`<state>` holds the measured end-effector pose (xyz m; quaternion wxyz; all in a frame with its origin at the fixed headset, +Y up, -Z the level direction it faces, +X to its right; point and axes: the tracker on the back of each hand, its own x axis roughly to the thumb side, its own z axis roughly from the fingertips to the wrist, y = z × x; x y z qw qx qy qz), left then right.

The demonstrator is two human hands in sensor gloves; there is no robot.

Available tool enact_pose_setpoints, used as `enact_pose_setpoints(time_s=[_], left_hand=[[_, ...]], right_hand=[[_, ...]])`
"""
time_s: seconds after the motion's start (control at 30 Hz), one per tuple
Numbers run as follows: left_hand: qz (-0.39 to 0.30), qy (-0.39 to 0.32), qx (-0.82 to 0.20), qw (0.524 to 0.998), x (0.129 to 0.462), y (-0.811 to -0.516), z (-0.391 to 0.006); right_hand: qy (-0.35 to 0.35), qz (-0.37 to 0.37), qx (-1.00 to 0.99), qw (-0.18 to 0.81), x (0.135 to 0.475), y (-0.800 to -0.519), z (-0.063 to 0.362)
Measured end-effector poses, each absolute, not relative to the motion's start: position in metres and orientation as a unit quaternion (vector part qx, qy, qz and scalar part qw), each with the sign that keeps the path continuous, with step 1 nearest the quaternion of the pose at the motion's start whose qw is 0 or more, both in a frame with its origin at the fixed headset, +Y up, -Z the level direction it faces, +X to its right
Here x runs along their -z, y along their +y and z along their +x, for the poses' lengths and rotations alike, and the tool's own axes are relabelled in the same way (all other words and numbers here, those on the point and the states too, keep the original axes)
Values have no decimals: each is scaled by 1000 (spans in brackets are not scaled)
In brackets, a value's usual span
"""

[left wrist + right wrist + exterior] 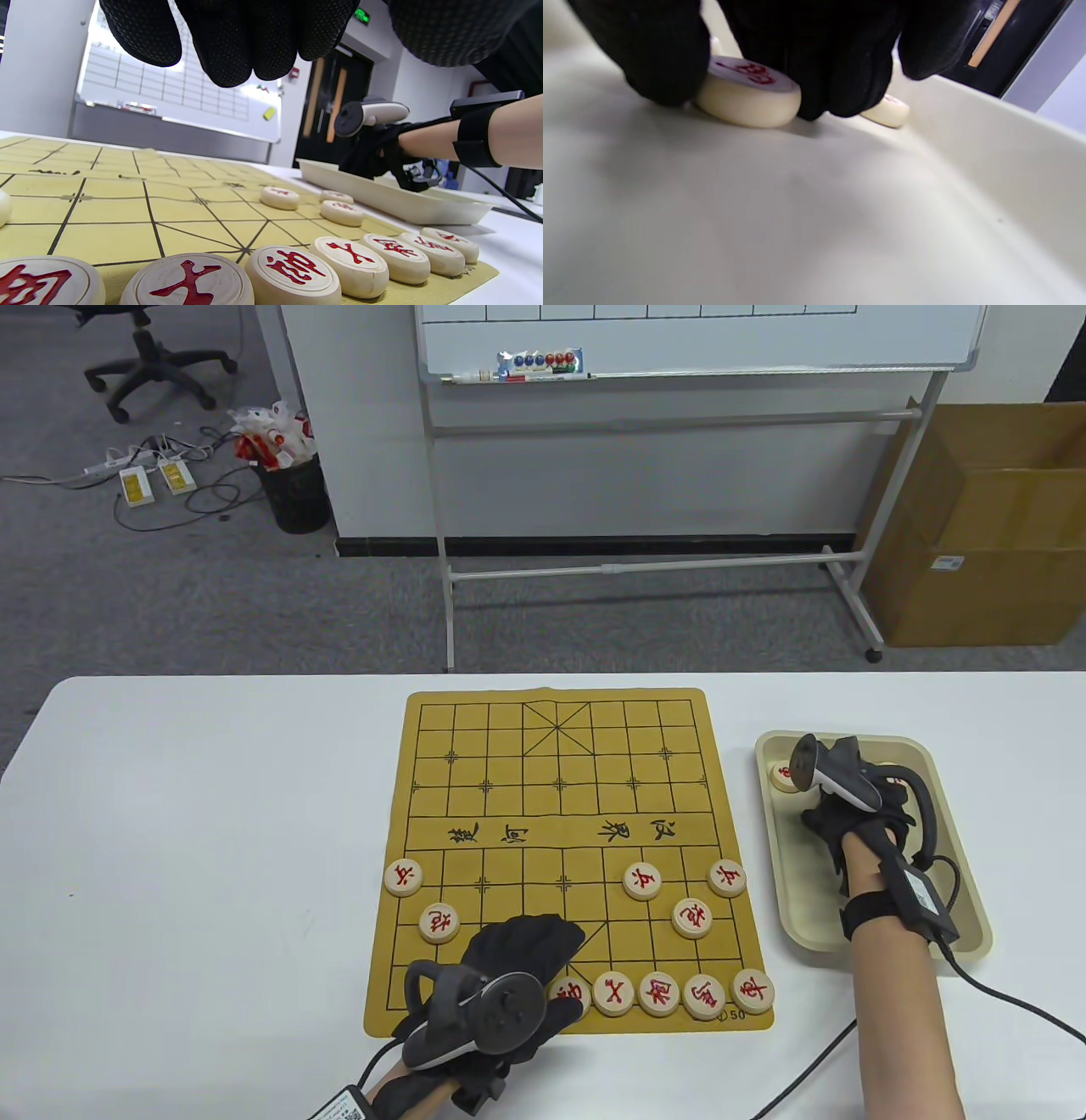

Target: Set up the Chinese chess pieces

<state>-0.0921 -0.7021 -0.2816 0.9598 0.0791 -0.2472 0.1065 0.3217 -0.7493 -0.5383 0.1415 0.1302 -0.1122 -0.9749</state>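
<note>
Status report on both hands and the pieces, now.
Right hand in the tray, fingers pinching a red-marked piece. Left hand open, hovering over the board near the back row. Nothing in the way.

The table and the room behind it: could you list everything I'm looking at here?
Board: one, yellow mat with black grid, middle of the white table.
Pieces on the board: ten visible in the table view, pale discs with red characters, near half; the left hand may hide more.
Tray: one, cream, right of the board.
Pieces in the tray: two visible, pale with red marks.
Whiteboard: one, on a stand behind the table.
Cardboard box: one, brown, far right.
Bin: one, black, far left.
Office chair: one, black, far left corner.
Left hand: black glove, over the board's near row.
Right hand: black glove, in the tray, fingers around one piece.
</note>
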Motion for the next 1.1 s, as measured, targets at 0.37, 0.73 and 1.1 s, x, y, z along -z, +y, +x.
enact_pose_setpoints(time_s=[0.37, 0.73, 1.1], left_hand=[[97, -247, -109, 958, 280, -699, -93], [141, -271, -112, 946, 267, -692, -85], [208, -317, -126, 917, 248, -682, -75]], right_hand=[[1, 56, 996, 75, 484, -682, 291], [81, -200, 971, -100, 335, -648, 191], [-61, -259, 908, -323, 282, -671, 153]])
